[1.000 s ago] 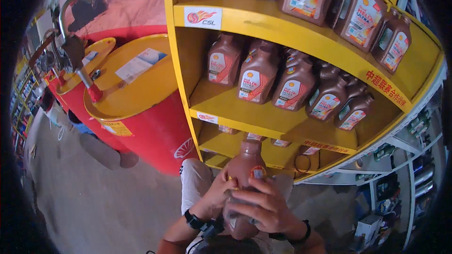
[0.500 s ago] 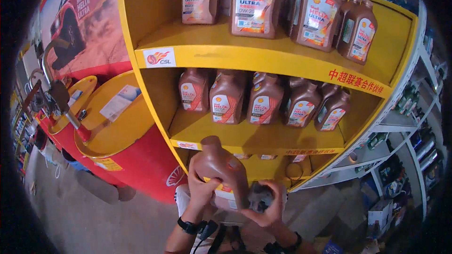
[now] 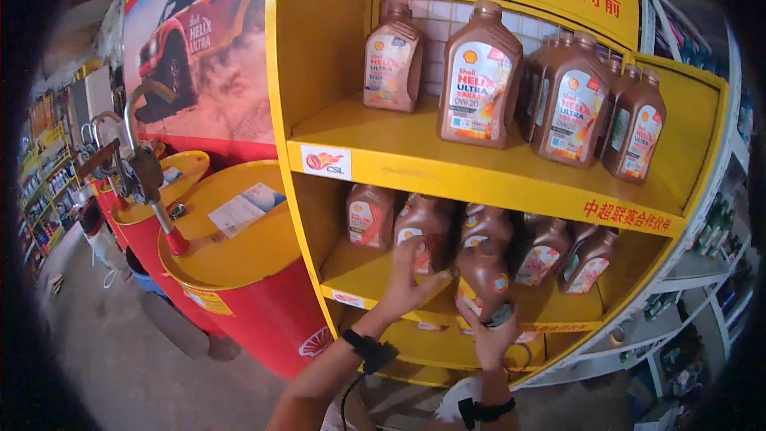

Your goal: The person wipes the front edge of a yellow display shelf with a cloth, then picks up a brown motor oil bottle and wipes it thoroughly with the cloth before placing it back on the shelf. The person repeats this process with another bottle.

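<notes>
My left hand (image 3: 408,286) reaches to the middle shelf with its fingers spread, in front of a brown oil bottle (image 3: 432,222); whether it touches that bottle is hard to tell. My right hand (image 3: 493,342) grips another brown oil bottle (image 3: 483,278) by its lower part, held at the shelf's front edge before a standing bottle (image 3: 485,222). A dark grey cloth (image 3: 500,316) is bunched in the same hand, against the bottle's base. To the right on this shelf stand more brown bottles (image 3: 542,251).
Larger brown oil bottles (image 3: 479,72) stand on the upper level of the yellow shelf unit (image 3: 447,172). Left of it are red drums with yellow tops (image 3: 231,259), one carrying a hand pump (image 3: 148,179). Grey metal racks (image 3: 678,271) with goods rise at the right.
The bottle has gone from in front of my body up to the middle shelf, now in my right hand with the cloth. My left hand has let it go. The view has tilted up.
</notes>
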Demonstrator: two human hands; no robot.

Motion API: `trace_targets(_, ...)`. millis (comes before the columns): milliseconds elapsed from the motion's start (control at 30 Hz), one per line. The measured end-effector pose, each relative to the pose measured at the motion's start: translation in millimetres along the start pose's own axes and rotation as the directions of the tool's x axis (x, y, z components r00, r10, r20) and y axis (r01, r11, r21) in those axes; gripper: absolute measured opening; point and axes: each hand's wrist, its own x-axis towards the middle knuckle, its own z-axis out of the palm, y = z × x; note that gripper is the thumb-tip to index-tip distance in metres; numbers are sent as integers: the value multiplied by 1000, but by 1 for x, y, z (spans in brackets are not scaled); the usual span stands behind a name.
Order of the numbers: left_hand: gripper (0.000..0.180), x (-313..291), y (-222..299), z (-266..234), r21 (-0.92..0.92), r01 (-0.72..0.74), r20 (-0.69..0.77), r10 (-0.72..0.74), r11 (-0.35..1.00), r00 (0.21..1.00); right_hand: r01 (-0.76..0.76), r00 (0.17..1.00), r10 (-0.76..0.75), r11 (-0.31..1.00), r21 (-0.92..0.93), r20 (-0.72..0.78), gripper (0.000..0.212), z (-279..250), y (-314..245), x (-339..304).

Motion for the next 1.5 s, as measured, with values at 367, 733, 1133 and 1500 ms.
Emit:
trace_targets(367, 85, 1, -289, -116, -714, 205, -185, -463, 670, 867, 8, 999, -10, 998, -64, -36, 96, 41, 33, 4)
trace_targets(733, 90, 17, -150, -53, 431, 387, -458, -171, 815, 872, -179, 983, 181, 983, 40, -42, 83, 2, 82, 11)
trace_targets(1133, 78, -96, 1, -101, -516, 419, -99, -538, 747, 837, -253, 940, 332, 839, 482, -84, 34, -47, 15, -65)
trace_targets(1500, 82, -169, 134, -106, -568, 642, 296, -600, 515, 743, 625, 695, -618, 772, 116, 368, 25, -36, -179, -62)
